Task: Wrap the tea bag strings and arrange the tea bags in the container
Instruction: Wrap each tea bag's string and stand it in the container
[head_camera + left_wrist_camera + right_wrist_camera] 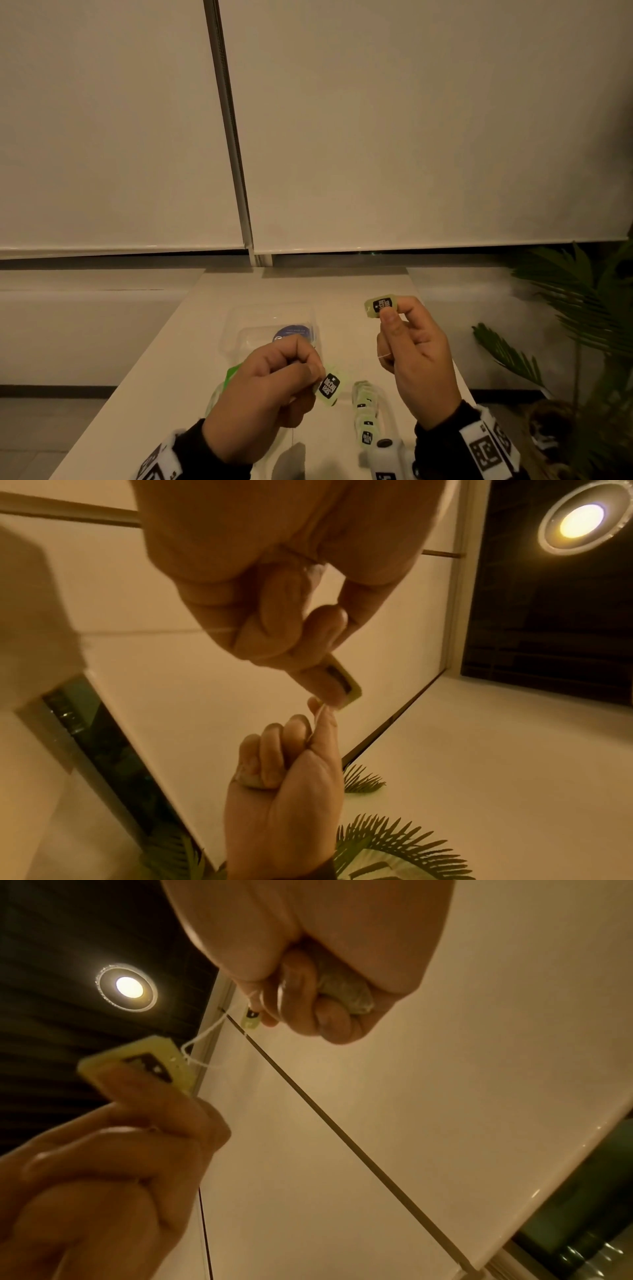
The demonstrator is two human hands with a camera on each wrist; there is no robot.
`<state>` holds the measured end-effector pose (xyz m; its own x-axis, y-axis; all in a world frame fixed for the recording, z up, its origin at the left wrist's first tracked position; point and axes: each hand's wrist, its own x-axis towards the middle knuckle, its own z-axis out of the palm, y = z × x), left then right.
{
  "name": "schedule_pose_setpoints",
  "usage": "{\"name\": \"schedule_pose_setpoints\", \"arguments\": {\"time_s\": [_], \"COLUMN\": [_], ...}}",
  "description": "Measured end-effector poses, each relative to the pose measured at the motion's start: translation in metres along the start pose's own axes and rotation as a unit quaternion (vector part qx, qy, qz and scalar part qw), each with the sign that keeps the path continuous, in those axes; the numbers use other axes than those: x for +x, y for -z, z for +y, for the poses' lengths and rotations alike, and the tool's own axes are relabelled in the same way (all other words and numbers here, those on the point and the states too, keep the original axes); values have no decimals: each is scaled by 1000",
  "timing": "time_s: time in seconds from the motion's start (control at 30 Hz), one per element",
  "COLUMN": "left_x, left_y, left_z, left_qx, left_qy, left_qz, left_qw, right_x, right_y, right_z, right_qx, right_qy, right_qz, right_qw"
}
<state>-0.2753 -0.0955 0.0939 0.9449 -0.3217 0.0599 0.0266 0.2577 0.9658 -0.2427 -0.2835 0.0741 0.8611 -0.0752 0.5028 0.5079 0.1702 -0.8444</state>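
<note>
Head view first: both hands are up above the white table (178, 359), each busy with a green paper tag. On the left, the left hand (270, 387) is clenched, thumb and forefinger pinching a tag printed with a black label (329, 386), which hangs at the right edge of the fist. On the right and a little farther out, the right hand (416, 359) pinches a second tag (379, 305) at its fingertips, held higher than the other; a thin white string (383, 356) crosses the side of this hand.

Right wrist view shows more: this hand's curled fingers wrap a tea bag (349, 993) tucked into the palm, and the white string runs in a slack loop across to the tag the left hand is holding. Which tag belongs to which bag I cannot tell.

Back in the head view, a clear plastic container (236, 329) sits on the table beyond the left hand, with a dark blue round label showing inside. Just near of the right hand, a row of more tea bags (365, 416) lies on the table, tags uppermost. Something green (231, 375) peeks out at the left hand's left side. Palm fronds (579, 308) fill the right edge, and pale roller blinds (411, 120) cover the far wall.
</note>
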Motion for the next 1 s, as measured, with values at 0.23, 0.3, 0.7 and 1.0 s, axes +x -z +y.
{"name": "schedule_pose_setpoints", "arguments": {"time_s": [0.23, 0.3, 0.7, 1.0], "left_x": [0, -2, -7, -4], "left_y": [-9, -12, 3, 6], "left_z": [-5, -6, 3, 5], "left_qx": [-40, -63, -123, -177], "left_qy": [13, 31, 54, 70], "left_qz": [0, 12, -28, -86], "left_qw": [999, 997, 990, 978], "right_x": [-23, -31, -59, -43], "right_y": [-10, -13, -8, -15], "right_z": [14, 19, 24, 7], "right_qx": [-29, -30, -12, 112], "right_qy": [8, 16, -106, -241], "right_qz": [15, 16, -143, -278], "right_qw": [999, 999, 984, 923]}}
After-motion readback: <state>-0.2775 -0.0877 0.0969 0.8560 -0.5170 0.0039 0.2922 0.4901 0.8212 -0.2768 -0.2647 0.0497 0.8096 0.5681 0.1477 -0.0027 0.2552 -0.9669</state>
